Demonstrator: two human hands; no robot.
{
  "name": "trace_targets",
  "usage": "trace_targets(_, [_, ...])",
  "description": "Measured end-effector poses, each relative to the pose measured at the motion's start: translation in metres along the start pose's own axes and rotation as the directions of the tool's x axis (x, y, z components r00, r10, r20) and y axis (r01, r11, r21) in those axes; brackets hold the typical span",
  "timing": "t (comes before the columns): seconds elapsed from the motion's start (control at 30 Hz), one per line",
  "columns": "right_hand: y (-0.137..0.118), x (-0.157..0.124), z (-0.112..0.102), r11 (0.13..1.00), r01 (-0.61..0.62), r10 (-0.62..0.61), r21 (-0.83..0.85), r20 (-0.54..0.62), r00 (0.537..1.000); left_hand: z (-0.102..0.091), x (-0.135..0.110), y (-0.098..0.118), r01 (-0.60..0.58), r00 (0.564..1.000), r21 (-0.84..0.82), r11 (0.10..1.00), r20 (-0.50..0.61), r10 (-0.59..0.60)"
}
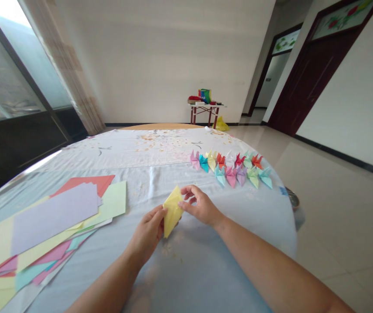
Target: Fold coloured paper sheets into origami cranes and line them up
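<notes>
Both hands, left hand (148,232) and right hand (200,205), pinch a folded yellow paper (172,211) with closed fingers, between the loose sheets (56,217) and paper cranes (232,167).

white walls (160,56) — dark doors (313,74)

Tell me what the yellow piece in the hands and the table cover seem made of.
Yellow piece: thin matte paper, judging by its crisp creases and flat facets. Table cover: likely fabric or a plastic sheet with slight sheen; it wrinkles softly and reflects light.
</notes>
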State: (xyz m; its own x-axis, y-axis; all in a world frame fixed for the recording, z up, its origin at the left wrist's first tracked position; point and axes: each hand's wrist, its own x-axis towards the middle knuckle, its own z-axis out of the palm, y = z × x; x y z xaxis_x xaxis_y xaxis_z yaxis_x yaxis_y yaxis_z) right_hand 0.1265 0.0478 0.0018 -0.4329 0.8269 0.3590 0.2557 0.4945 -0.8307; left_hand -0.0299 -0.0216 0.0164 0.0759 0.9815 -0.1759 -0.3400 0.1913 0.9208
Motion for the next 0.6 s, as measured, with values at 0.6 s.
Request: trace_targets(0.6, [-0.009,0.001,0.001,0.933,0.269,-0.259,-0.241,0.074,0.963,-0.001,0.010,-0.011,-0.086,0.996,-0.303,0.949,-0.035,0.079])
